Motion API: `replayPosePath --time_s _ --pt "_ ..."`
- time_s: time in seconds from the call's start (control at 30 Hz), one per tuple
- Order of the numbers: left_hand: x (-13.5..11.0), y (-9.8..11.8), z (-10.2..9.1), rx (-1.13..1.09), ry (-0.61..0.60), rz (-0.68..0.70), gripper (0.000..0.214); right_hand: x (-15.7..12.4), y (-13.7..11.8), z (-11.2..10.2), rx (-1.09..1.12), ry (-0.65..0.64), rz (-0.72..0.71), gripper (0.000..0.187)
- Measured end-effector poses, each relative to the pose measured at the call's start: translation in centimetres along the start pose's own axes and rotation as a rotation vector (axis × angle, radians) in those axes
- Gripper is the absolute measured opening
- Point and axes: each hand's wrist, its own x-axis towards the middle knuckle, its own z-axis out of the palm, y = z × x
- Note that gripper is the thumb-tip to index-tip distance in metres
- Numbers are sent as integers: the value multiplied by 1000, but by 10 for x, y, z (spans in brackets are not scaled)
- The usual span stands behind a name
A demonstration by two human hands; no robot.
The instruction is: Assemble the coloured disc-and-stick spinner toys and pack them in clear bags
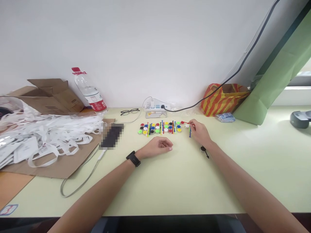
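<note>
**Right hand at the end of the disc row, left hand idle**

Your right hand [199, 132] is at the row's right end, fingertips bunched by a red stick [185, 122]; can't tell if they pinch it or just touch. White disc [187, 126] and blue stick [190, 133] sit right beside them. Your left hand [155, 147] is loosely curled on the table [170, 187], nothing seen in it, probably parked in front of the row to stay out of the way.

Coloured discs [157, 131] sit in clusters, thin sticks [162, 127] lying front-to-back between them, seemingly as spacers. Black disc [203, 149] and black stick [206, 155] lie apart, by your right forearm; mind the sleeveless wrist brushing them.

Room: power strip [156, 107] bounds the row behind; cardboard sheet [73, 161] and cable [100, 156] crowd the left. Open space between your forearms to the front edge, more to your right.
</note>
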Motion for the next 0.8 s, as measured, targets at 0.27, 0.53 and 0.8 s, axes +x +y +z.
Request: replayPosePath --time_s 0.27,0.53,0.8 --pt "0 0 0 -5 5 1 32 1 -1 -1 21 -11 13 19" --pt "-1 1 0 7 15 -11 32 1 -9 -16 -107 66 68 17" --pt "0 -1 1 -11 37 -2 34 2 -13 -30 -23 -19 69 23"
